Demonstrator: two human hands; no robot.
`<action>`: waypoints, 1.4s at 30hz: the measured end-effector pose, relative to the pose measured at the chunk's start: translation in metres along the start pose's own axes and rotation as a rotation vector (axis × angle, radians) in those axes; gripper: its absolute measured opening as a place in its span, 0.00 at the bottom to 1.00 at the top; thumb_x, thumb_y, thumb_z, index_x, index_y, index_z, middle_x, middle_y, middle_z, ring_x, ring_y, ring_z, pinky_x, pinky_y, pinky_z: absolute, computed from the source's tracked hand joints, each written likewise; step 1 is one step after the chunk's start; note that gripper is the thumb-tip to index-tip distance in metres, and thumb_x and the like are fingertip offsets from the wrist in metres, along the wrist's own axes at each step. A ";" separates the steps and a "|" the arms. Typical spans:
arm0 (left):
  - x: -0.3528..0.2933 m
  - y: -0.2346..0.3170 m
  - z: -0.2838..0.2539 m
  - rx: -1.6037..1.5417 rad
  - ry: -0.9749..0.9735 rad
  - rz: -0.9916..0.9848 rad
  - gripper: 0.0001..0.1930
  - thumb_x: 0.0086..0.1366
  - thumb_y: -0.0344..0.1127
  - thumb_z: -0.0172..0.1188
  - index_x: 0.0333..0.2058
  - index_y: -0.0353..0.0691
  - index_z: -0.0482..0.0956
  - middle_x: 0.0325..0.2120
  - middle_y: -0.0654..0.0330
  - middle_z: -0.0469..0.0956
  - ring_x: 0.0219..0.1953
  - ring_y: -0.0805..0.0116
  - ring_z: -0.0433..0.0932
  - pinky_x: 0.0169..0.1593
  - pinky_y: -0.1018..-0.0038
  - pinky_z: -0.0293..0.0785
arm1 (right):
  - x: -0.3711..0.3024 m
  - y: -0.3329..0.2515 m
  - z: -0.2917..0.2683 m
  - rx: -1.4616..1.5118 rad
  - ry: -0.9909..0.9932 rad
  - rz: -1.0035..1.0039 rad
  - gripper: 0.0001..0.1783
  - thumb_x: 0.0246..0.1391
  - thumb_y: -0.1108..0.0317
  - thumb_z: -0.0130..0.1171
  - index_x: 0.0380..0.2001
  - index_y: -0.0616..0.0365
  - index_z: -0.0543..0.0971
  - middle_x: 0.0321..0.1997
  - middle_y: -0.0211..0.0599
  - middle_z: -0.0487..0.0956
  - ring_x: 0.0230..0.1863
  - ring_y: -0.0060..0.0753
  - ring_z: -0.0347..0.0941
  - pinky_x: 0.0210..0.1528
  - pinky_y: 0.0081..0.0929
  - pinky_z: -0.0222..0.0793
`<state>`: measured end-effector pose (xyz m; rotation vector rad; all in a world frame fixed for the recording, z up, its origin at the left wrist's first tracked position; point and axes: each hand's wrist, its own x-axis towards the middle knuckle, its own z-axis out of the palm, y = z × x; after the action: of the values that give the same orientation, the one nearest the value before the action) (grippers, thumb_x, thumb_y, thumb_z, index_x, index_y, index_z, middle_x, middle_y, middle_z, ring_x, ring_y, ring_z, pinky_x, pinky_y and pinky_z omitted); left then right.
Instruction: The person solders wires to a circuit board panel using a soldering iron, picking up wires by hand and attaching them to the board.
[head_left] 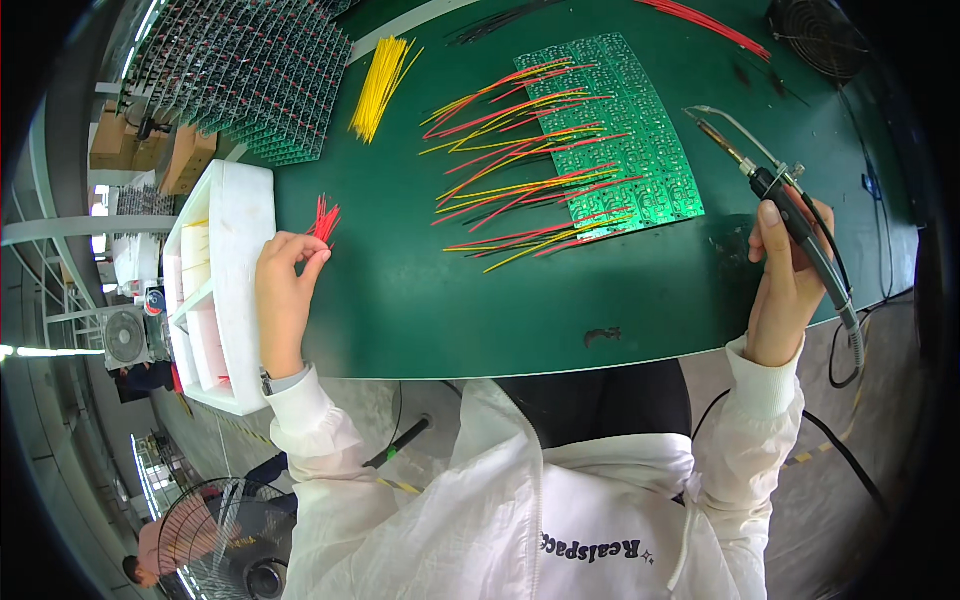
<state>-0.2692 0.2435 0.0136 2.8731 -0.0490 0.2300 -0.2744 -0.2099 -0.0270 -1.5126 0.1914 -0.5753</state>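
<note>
My right hand [785, 265] grips a soldering iron [790, 205] with a black handle; its tip and a thin wire-feed tube point up and left toward the circuit boards. On the left, my left hand [290, 275] pinches at a small bunch of short red wires [322, 218] beside the white foam box. Between the hands lies a green panel of circuit boards [640, 140]. Red, yellow and black wires [520, 190] stick out from its left side in several groups. Whether the pinched fingers hold one wire or several, I cannot tell.
A bundle of yellow wires [380, 90] lies at the far left, near stacked circuit boards [250, 75]. The white foam box [240, 290] stands at the table's left edge. Long red wires [710, 25] and a black fan [818, 38] are at the far right.
</note>
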 end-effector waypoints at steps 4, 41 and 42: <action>0.004 0.002 0.004 0.223 0.032 0.248 0.06 0.60 0.25 0.66 0.35 0.36 0.79 0.30 0.59 0.76 0.35 0.62 0.76 0.40 0.66 0.71 | -0.005 -0.002 -0.004 -0.062 0.030 0.018 0.16 0.57 0.68 0.70 0.42 0.65 0.76 0.30 0.32 0.77 0.26 0.18 0.71 0.28 0.15 0.65; 0.011 0.234 0.097 -0.202 0.311 0.720 0.12 0.51 0.28 0.65 0.37 0.39 0.83 0.33 0.66 0.76 0.35 0.69 0.75 0.44 0.68 0.65 | -0.026 0.000 -0.025 0.005 -0.008 -0.068 0.19 0.46 0.67 0.72 0.27 0.63 0.69 0.17 0.27 0.66 0.17 0.17 0.60 0.24 0.18 0.55; 0.011 0.235 0.097 -0.207 0.307 0.711 0.12 0.50 0.26 0.67 0.36 0.39 0.84 0.32 0.66 0.77 0.34 0.68 0.75 0.43 0.68 0.66 | -0.027 0.000 -0.025 0.006 -0.006 -0.066 0.19 0.46 0.66 0.72 0.27 0.63 0.69 0.17 0.27 0.66 0.17 0.17 0.60 0.24 0.18 0.56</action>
<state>-0.2564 -0.0081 -0.0177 2.4669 -0.9710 0.7388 -0.3091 -0.2192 -0.0346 -1.5196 0.1352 -0.6234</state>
